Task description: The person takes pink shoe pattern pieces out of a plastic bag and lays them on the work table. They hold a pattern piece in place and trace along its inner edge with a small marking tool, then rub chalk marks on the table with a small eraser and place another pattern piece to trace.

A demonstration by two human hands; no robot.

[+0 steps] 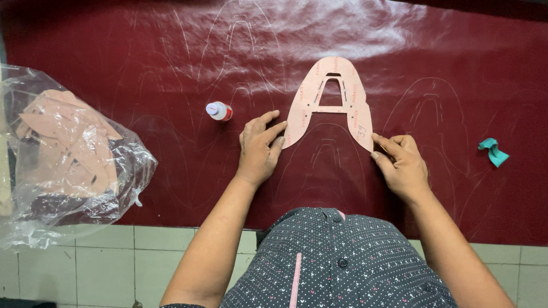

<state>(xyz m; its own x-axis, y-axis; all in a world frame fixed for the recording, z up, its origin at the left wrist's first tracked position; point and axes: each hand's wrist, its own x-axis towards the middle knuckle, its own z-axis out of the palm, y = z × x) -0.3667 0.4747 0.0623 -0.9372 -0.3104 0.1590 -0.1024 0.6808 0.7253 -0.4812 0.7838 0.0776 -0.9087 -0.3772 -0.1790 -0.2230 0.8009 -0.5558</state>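
Pink shoe-upper template (333, 100) is pinned flat on maroon leather sheet (456, 68) by left hand (260, 149) and right hand (403, 162) fingertips at its legs; earlier outlines traced, this one untraced.

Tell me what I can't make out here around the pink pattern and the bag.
Head view only:
- Left hand fingertips: contact with the pink pattern edge unclear.
- Right hand: whether it holds a marker is hidden by curled fingers.
- Plastic bag: piece count blurred by crinkled film, cut off left.
- Small bottle: contents unreadable.
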